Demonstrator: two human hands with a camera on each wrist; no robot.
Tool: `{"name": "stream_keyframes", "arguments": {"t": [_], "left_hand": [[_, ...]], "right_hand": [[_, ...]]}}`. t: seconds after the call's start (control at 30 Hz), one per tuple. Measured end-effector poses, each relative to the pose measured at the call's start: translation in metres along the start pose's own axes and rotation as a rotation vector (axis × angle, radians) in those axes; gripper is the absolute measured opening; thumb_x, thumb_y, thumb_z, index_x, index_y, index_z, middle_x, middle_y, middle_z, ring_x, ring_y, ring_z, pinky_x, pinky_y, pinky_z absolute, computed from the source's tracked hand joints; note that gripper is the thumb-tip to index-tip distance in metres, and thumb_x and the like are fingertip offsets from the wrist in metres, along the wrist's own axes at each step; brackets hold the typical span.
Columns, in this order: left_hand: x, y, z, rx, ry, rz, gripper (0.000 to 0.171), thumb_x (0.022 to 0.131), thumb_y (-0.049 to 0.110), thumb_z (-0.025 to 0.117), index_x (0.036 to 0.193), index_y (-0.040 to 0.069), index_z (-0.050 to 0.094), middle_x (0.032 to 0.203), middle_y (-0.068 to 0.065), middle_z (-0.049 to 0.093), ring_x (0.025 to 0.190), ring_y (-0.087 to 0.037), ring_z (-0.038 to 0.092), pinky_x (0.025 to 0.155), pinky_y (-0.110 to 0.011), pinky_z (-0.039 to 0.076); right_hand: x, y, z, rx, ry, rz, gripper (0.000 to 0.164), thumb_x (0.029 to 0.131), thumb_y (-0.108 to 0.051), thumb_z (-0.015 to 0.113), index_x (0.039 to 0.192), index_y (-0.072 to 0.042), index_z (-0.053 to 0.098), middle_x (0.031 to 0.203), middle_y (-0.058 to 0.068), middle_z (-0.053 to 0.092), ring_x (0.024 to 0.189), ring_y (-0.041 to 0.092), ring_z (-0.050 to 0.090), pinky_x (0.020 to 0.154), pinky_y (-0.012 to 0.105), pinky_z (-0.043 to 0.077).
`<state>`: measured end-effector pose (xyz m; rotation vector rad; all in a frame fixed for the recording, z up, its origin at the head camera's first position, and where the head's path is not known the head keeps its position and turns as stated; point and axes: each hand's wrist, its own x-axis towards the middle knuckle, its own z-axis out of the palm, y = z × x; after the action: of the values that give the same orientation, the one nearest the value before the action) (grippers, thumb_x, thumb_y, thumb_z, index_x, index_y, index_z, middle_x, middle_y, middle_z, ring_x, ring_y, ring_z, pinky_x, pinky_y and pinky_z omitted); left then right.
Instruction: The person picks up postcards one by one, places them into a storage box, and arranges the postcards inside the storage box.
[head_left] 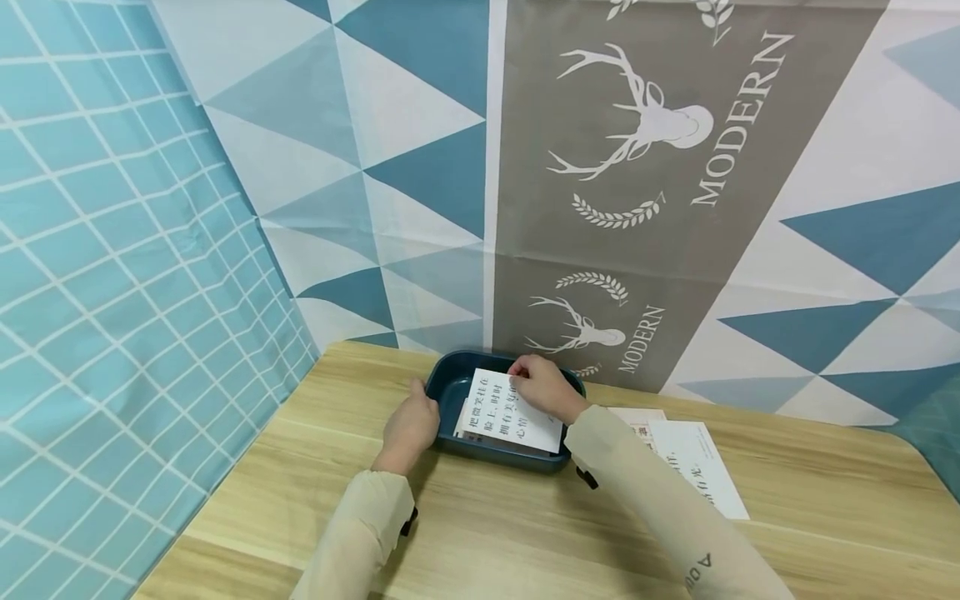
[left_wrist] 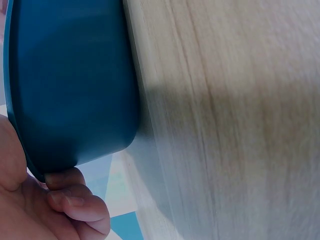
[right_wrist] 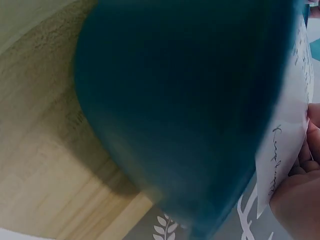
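A dark blue plastic box (head_left: 504, 452) stands on the wooden table near the wall. At its left end my left hand (head_left: 411, 423) grips the rim; in the left wrist view the fingers (left_wrist: 75, 200) curl at the box's corner. My right hand (head_left: 546, 390) pinches a white card (head_left: 498, 410) with printed Chinese characters by its far edge. The card lies slanted over the box's right part, and another card shows partly beneath it. Handwriting-style letters appear on the card (right_wrist: 280, 150) in the right wrist view.
More white printed cards (head_left: 708, 467) lie on the table right of the box, partly behind my right sleeve (head_left: 652, 492). A patterned wall cloth (head_left: 420, 208) hangs right behind the box. Blue checked cloth (head_left: 135, 292) borders the table's left side.
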<state>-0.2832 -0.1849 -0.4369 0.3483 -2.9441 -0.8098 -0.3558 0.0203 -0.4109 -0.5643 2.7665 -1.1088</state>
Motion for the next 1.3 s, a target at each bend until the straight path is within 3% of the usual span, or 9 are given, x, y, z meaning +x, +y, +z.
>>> {"name": "stream_keyframes", "arguments": {"t": [0.63, 0.9, 1.13, 1.3], "left_hand": [[0.002, 0.001, 0.001, -0.009, -0.022, -0.053, 0.031, 0.097, 0.018, 0.033, 0.123, 0.002, 0.035, 0.078, -0.016, 0.066, 0.059, -0.023, 0.056, 0.052, -0.036, 0.042], [0.002, 0.003, 0.000, -0.012, -0.016, -0.043, 0.028, 0.097, 0.018, 0.033, 0.120, 0.003, 0.035, 0.067, -0.013, 0.063, 0.055, -0.022, 0.055, 0.049, -0.035, 0.041], [0.001, 0.003, 0.000, -0.011, -0.009, -0.045, 0.028, 0.097, 0.017, 0.033, 0.121, 0.002, 0.034, 0.071, -0.015, 0.065, 0.057, -0.022, 0.056, 0.050, -0.036, 0.042], [0.001, 0.002, 0.001, -0.017, -0.007, -0.040, 0.027, 0.097, 0.017, 0.033, 0.119, 0.002, 0.035, 0.069, -0.014, 0.064, 0.056, -0.022, 0.056, 0.050, -0.036, 0.042]], "right_hand": [[0.001, 0.003, 0.027, -0.017, -0.014, 0.009, 0.013, 0.092, -0.014, 0.052, 0.096, -0.008, 0.063, 0.091, 0.005, 0.056, 0.078, 0.018, 0.048, 0.074, 0.032, 0.041], [0.001, 0.007, 0.036, -0.039, -0.024, 0.008, 0.013, 0.092, -0.015, 0.053, 0.096, -0.007, 0.062, 0.089, 0.005, 0.054, 0.077, 0.018, 0.047, 0.072, 0.031, 0.040], [0.000, 0.010, 0.042, -0.027, -0.029, -0.036, 0.013, 0.091, -0.013, 0.053, 0.095, -0.006, 0.063, 0.089, 0.005, 0.055, 0.075, 0.018, 0.047, 0.071, 0.032, 0.041], [0.001, 0.010, 0.044, -0.028, -0.039, -0.021, 0.014, 0.092, -0.014, 0.053, 0.097, -0.007, 0.064, 0.091, 0.005, 0.055, 0.076, 0.018, 0.047, 0.073, 0.031, 0.042]]}}
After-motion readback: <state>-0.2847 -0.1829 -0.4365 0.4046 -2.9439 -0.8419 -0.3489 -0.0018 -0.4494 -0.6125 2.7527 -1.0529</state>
